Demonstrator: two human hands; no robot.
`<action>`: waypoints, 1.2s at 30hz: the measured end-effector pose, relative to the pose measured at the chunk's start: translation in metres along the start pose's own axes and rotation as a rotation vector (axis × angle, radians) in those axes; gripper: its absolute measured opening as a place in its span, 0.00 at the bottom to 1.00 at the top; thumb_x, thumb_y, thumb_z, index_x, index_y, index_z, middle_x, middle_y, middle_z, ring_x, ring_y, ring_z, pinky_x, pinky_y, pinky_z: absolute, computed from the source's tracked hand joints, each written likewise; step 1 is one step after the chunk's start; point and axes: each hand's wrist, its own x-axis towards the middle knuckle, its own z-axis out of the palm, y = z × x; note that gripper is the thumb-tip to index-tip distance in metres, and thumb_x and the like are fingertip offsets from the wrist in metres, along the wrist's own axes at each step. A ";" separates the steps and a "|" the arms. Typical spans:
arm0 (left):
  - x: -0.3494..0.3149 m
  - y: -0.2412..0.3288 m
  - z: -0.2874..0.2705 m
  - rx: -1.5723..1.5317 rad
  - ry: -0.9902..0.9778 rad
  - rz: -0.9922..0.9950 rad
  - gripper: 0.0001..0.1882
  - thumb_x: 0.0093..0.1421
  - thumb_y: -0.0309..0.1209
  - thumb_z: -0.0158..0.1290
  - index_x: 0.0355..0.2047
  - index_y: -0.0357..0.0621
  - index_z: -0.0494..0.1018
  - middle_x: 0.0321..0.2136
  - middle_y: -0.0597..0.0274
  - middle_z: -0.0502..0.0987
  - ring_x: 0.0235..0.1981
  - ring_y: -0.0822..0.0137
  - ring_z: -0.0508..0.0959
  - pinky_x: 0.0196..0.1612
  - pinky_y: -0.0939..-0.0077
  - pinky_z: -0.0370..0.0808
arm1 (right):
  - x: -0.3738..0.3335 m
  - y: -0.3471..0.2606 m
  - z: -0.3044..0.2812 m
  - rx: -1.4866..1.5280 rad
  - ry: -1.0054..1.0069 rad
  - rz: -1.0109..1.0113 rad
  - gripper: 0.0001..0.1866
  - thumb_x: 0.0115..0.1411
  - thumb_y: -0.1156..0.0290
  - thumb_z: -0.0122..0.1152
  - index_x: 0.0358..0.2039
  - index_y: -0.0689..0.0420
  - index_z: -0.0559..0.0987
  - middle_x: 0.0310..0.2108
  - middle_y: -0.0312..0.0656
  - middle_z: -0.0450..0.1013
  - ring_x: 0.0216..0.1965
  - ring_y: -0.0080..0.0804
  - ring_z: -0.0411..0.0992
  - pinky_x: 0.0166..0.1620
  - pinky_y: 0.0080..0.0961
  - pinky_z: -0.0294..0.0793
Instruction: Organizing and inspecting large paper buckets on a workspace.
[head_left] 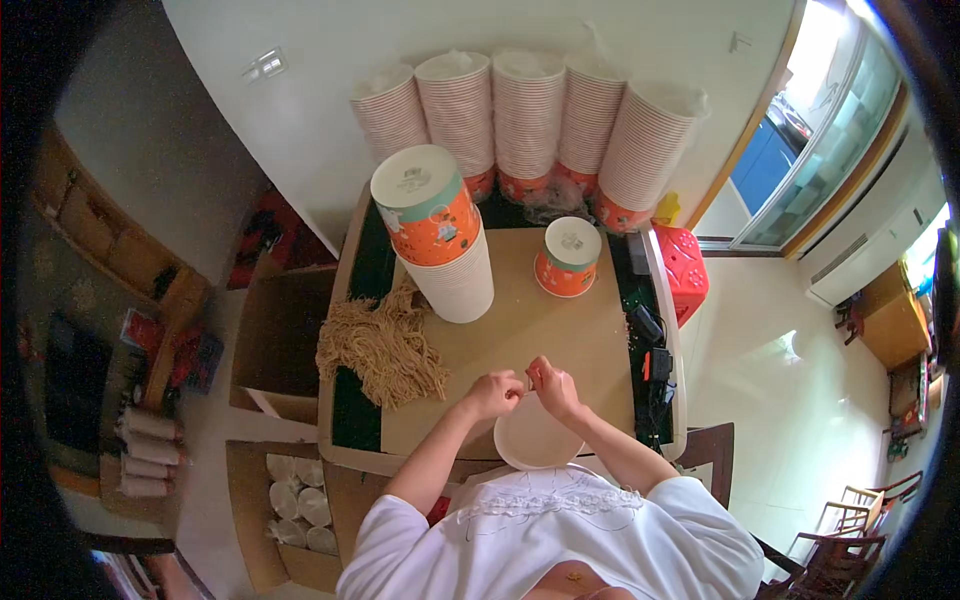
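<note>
Close to my body at the table's near edge, a white paper bucket (540, 438) leans with its pale inside or base toward me; which of the two I cannot tell. My left hand (497, 393) and my right hand (550, 387) meet at its far edge, fingers pinched together. Whatever small thing sits between the fingertips is too small to make out. Left of my hands lies a loose heap of tan cords (385, 345). Beyond it rises an upside-down stack of paper buckets (455, 280), an orange and green one on top. A single orange bucket (567, 258) stands upside down at far right.
Several tall, plastic-wrapped bucket stacks (528, 115) line the wall. Black adapters and cables (655, 365) lie along the table's right side, beside a red plastic stool (680, 270). Open cardboard boxes (280, 345) stand on the floor at left, one holding wrapped white items (300, 505).
</note>
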 end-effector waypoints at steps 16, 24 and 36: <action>-0.001 0.006 -0.005 0.090 0.106 -0.055 0.07 0.43 0.35 0.52 0.16 0.47 0.72 0.22 0.60 0.67 0.24 0.61 0.73 0.28 0.65 0.71 | -0.001 -0.001 -0.001 0.032 0.006 0.000 0.05 0.54 0.70 0.49 0.29 0.57 0.68 0.24 0.49 0.72 0.28 0.50 0.71 0.29 0.39 0.69; -0.004 0.011 -0.007 0.273 0.083 -0.018 0.06 0.45 0.35 0.53 0.22 0.50 0.76 0.27 0.61 0.67 0.27 0.62 0.73 0.29 0.66 0.72 | 0.001 -0.005 -0.005 -0.040 -0.078 0.023 0.06 0.55 0.68 0.50 0.30 0.57 0.70 0.22 0.48 0.72 0.27 0.44 0.72 0.28 0.35 0.70; 0.001 -0.001 0.007 0.320 0.003 -0.069 0.05 0.52 0.35 0.50 0.29 0.53 0.73 0.27 0.59 0.67 0.29 0.59 0.74 0.31 0.63 0.72 | 0.005 0.006 0.002 -0.045 -0.167 0.064 0.07 0.53 0.68 0.49 0.27 0.58 0.73 0.23 0.46 0.73 0.29 0.43 0.72 0.31 0.33 0.70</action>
